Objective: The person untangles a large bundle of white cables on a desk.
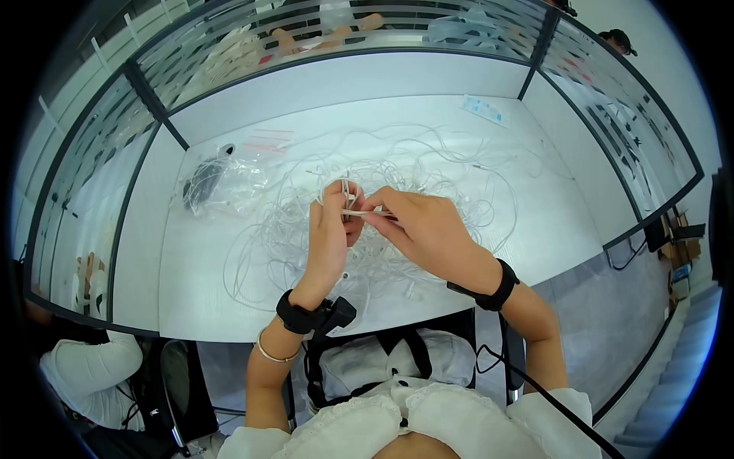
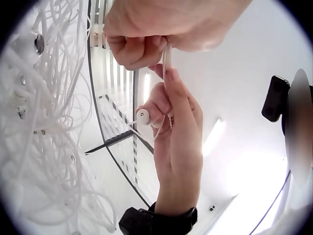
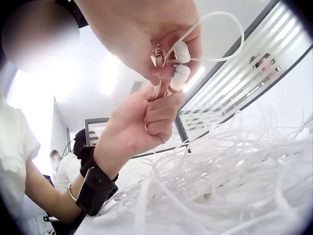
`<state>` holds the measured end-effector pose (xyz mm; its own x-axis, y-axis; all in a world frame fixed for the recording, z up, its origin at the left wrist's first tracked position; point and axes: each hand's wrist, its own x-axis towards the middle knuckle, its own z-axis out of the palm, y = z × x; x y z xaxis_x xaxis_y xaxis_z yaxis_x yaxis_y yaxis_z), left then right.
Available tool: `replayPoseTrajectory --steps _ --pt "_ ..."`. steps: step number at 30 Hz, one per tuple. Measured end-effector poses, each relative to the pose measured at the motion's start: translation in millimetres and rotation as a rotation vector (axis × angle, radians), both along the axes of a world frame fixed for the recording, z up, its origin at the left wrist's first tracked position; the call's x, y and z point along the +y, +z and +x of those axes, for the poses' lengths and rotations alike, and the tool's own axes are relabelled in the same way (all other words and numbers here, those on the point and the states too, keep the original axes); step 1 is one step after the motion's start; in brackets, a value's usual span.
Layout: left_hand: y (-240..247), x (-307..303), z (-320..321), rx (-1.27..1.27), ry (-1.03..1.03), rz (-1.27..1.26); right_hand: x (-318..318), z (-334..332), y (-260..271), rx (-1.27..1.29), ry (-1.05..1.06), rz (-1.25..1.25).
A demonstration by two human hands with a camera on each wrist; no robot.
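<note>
White cable spanning gap: curled left hand gripping it, right hand pinching it beside earbuds and plug; gentle, even pulling probably avoiding kinks.

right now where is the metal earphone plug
In the right wrist view, the metal earphone plug is near top centre, at the right hand, just left in the picture of two white earbuds.
</note>
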<state>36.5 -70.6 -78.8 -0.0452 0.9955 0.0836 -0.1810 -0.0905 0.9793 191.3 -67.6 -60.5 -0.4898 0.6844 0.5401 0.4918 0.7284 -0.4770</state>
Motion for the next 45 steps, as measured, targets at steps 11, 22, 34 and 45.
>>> replayPoseTrajectory --steps 11,22,34,45 --pt "0.1 1.0 -7.2 -0.220 -0.109 0.019 5.3 -1.4 3.3 0.169 0.024 -0.275" --pt "-1.5 2.2 -11.7 -0.248 -0.135 0.068 18.4 2.3 -9.0 0.465 0.306 -0.780" --pt "1.7 2.1 -9.9 -0.126 -0.114 -0.034 25.4 7.5 -12.1 0.266 0.308 -0.624" --pt "9.6 3.3 -38.5 0.141 -0.412 0.062 33.1 43.6 22.9 0.457 0.221 -0.643"
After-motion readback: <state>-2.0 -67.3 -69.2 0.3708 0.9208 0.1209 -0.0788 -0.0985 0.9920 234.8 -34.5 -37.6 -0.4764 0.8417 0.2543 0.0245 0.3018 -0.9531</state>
